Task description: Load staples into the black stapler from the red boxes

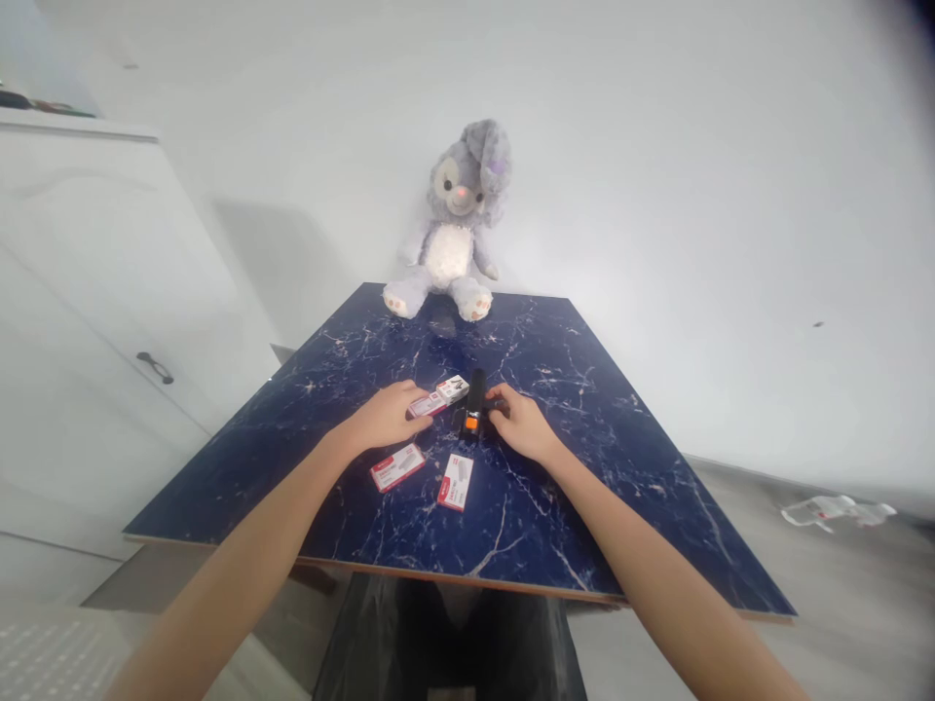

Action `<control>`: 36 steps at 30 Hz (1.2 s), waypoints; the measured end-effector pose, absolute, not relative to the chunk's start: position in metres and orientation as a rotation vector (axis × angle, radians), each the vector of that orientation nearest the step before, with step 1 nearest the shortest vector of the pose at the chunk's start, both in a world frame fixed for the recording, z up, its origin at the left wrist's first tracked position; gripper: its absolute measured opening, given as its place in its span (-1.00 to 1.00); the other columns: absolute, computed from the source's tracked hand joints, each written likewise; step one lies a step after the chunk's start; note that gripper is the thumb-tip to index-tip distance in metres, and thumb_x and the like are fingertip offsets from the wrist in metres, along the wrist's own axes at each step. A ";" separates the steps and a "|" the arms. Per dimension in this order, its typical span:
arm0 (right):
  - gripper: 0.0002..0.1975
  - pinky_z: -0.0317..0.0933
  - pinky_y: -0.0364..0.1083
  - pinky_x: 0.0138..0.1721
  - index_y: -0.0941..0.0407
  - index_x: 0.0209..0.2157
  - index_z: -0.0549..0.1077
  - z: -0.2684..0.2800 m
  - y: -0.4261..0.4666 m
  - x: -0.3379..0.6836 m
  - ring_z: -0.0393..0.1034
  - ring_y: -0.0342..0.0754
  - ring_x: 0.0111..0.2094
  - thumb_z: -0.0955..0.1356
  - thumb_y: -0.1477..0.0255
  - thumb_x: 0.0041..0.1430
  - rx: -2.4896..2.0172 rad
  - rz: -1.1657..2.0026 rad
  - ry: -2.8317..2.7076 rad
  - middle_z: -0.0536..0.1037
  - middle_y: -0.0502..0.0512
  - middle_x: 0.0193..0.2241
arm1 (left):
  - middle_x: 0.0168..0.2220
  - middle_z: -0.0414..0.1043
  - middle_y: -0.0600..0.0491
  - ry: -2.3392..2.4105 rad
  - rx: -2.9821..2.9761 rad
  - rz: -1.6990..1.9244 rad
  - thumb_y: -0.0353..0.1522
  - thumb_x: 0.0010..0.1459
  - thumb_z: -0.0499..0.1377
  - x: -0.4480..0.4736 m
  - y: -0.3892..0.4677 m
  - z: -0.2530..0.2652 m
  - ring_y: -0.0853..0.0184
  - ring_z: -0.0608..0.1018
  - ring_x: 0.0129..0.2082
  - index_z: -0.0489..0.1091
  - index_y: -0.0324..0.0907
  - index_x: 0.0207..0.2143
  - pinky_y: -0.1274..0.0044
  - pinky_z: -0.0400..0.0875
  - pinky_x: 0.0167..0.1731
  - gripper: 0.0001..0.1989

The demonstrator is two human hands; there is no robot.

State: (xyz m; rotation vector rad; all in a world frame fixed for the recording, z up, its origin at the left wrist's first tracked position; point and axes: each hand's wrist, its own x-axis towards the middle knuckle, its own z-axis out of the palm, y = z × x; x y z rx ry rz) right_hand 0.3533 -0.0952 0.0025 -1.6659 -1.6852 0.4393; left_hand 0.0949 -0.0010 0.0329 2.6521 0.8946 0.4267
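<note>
My left hand (389,413) is closed on the near end of a small red-and-white staple box (453,389), thumb on one side and fingers on the other. Just right of that box stands a black stapler (476,391) with an orange patch on its near end. Fingers curled, my right hand (520,423) grips the stapler's right side; the fingertips are partly hidden. Nearer to me lie two more red-and-white staple boxes, one (397,467) below my left hand and the other (456,482) in front of the stapler.
A grey plush rabbit (449,253) sits at the far edge of the dark blue marbled table (570,506), against the wall. A white cabinet (94,292) stands at the left. On the floor at the right lies a crumpled clear plastic item (837,511).
</note>
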 end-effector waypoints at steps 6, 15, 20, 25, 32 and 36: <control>-0.68 0.31 -0.09 -0.11 0.05 -0.11 0.45 -0.001 -0.092 0.359 0.52 -0.07 -0.21 0.27 0.58 0.11 -1.615 0.449 -1.700 0.62 0.03 -0.17 | -0.18 0.45 -0.02 0.691 2.533 0.280 -0.10 0.22 0.14 0.104 -0.017 0.037 0.29 0.49 -0.34 0.37 -0.02 0.17 0.47 0.37 -0.32 -0.50; -0.66 0.33 -0.08 -0.03 0.06 -0.07 0.44 -0.002 -0.089 0.363 0.53 -0.08 -0.15 0.28 0.61 0.13 -1.538 0.510 -1.713 0.61 0.03 -0.09 | -0.16 0.47 0.10 0.619 2.435 -0.065 -0.18 -0.22 0.43 0.066 -0.016 0.068 0.29 0.53 -0.33 0.41 0.13 0.11 0.56 0.35 -0.46 -0.25; -0.67 0.31 -0.11 -0.09 0.07 -0.09 0.46 0.000 -0.087 0.364 0.52 -0.10 -0.22 0.28 0.61 0.12 -1.541 0.481 -1.741 0.61 0.02 -0.13 | -0.17 0.42 0.05 0.737 2.457 0.100 -0.20 -0.01 0.32 0.077 -0.015 0.058 0.34 0.52 -0.38 0.45 0.01 0.01 0.53 0.40 -0.43 -0.52; -0.69 0.27 -0.13 -0.16 0.08 -0.13 0.49 0.003 -0.088 0.365 0.47 -0.12 -0.33 0.28 0.59 0.11 -1.551 0.434 -1.799 0.62 0.00 -0.24 | 0.05 0.36 -0.04 0.841 2.377 0.566 -0.17 0.14 0.23 0.107 -0.014 0.038 0.34 0.55 -0.29 0.32 -0.04 0.16 0.43 0.51 -0.25 -0.47; -0.71 0.24 -0.15 -0.19 0.10 -0.15 0.52 0.006 -0.090 0.364 0.41 -0.14 -0.38 0.28 0.59 0.11 -1.529 0.403 -1.832 0.61 0.02 -0.27 | 0.20 0.23 -0.11 0.699 2.210 0.561 -0.18 0.15 0.25 0.113 -0.021 0.030 0.31 0.57 -0.18 0.29 -0.04 0.16 0.40 0.54 -0.15 -0.46; -0.69 0.24 -0.15 -0.22 0.10 -0.14 0.53 0.005 -0.089 0.367 0.40 -0.15 -0.40 0.29 0.60 0.11 -1.532 0.426 -1.829 0.61 0.01 -0.28 | 0.14 0.29 -0.07 0.741 2.345 0.599 -0.15 0.09 0.29 0.110 -0.021 0.040 0.26 0.55 -0.14 0.37 -0.13 -0.13 0.34 0.49 -0.08 -0.64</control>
